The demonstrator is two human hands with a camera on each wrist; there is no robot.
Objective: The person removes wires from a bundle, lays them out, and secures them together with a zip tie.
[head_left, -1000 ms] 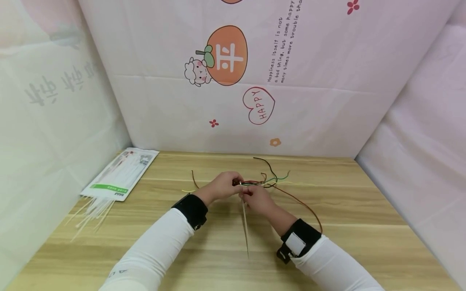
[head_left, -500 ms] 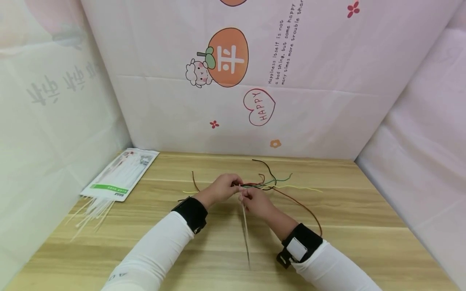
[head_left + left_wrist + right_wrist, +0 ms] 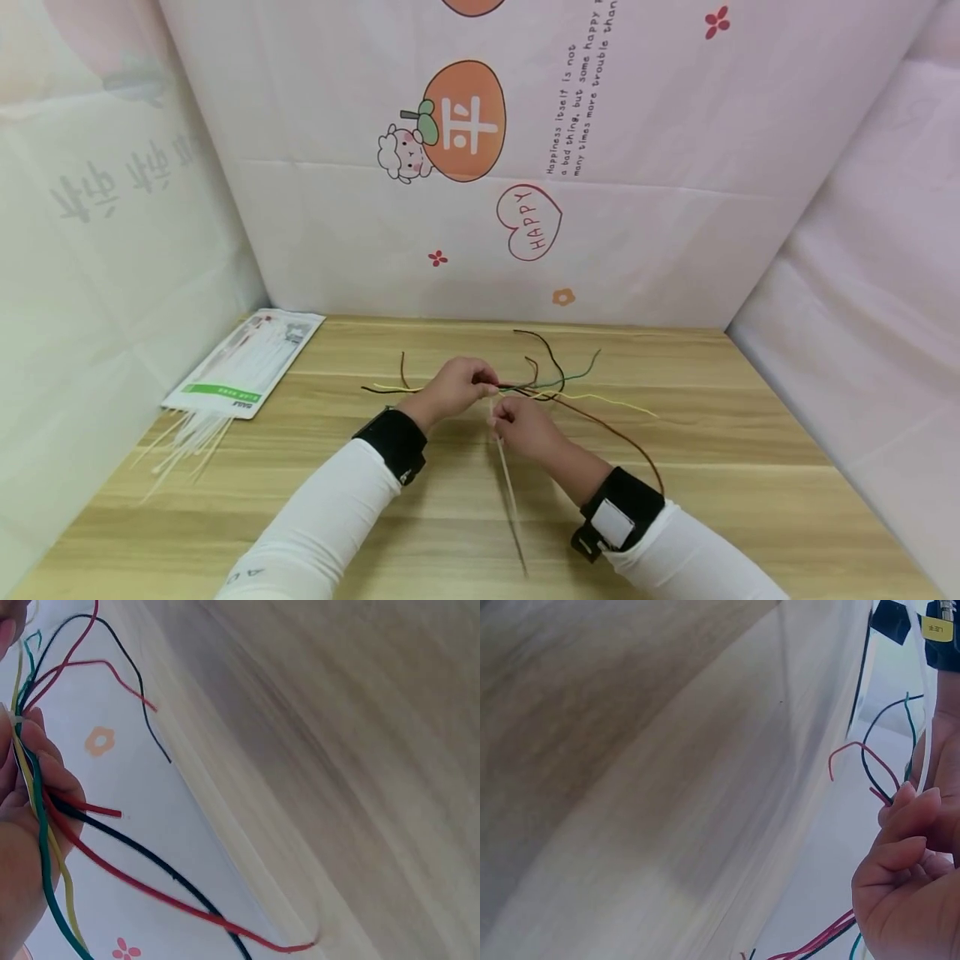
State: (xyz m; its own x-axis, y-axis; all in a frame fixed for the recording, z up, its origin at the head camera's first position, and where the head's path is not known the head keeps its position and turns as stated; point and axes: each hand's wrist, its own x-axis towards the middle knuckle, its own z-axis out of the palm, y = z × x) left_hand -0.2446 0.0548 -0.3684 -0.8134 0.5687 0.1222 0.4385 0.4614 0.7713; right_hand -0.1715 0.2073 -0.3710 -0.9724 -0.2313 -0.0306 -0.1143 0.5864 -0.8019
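Note:
My left hand [image 3: 456, 387] grips a bundle of thin wires in the middle of the table. Red [image 3: 142, 883], black [image 3: 161, 862], green [image 3: 45, 855] and yellow [image 3: 66, 889] wires run past its fingers in the left wrist view. A white cable tie [image 3: 16, 718] crosses the bundle at the fingertips. Just in front, my right hand [image 3: 525, 425] pinches the tie, its long tail [image 3: 510, 492] hanging down toward the near side. In the right wrist view the tail [image 3: 928, 712] passes up beside the fingers. The fingers hide the tie's head.
A white packet [image 3: 247, 358] with a green stripe lies at the back left, several white cable ties [image 3: 195, 437] sticking out of it. Loose wire ends fan out both sides of the hands. A printed cloth [image 3: 637, 250] hangs behind the wooden table [image 3: 720, 467].
The right hand has drawn slightly toward the near side, away from the left hand, and more of the tie's tail shows below it. The left hand stays on the wires, whose ends shifted slightly.

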